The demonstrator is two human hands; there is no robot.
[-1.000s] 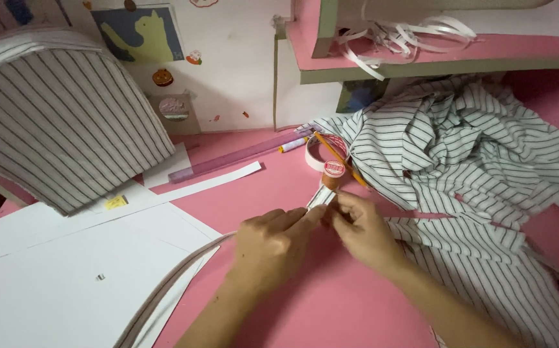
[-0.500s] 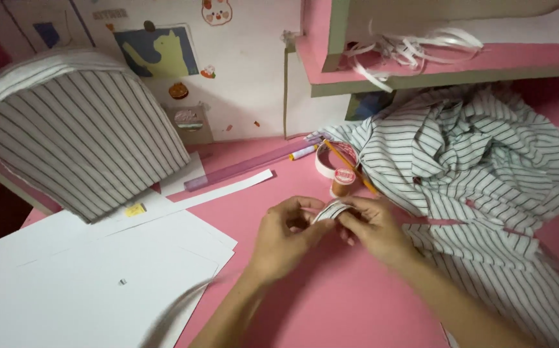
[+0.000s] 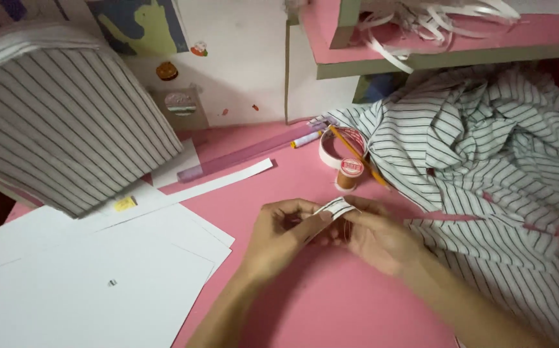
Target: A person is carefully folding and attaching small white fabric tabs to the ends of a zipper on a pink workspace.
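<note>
Over the pink table (image 3: 305, 309) both hands meet on a small strip of white fabric with dark stripes (image 3: 333, 208). My left hand (image 3: 280, 235) pinches its left end between thumb and fingers. My right hand (image 3: 377, 236) holds the right end, fingers curled under it. A thin brown thread seems to run by my right fingers; I cannot tell if a needle is there. Just beyond the hands stands a brown thread spool (image 3: 349, 174), beside a roll of tape (image 3: 338, 147) with an orange pencil (image 3: 360, 156) lying across it.
A heap of striped white cloth (image 3: 485, 167) covers the table's right side. A striped, domed fabric piece (image 3: 67, 129) stands at the left above white paper sheets (image 3: 86, 277). A pink ruler (image 3: 247, 154) lies by the back wall. A pink shelf (image 3: 434, 45) holds white paper strips.
Both hands drew back toward me from the spool and tape, folding the striped strip shorter between them. The camera view shifted slightly.
</note>
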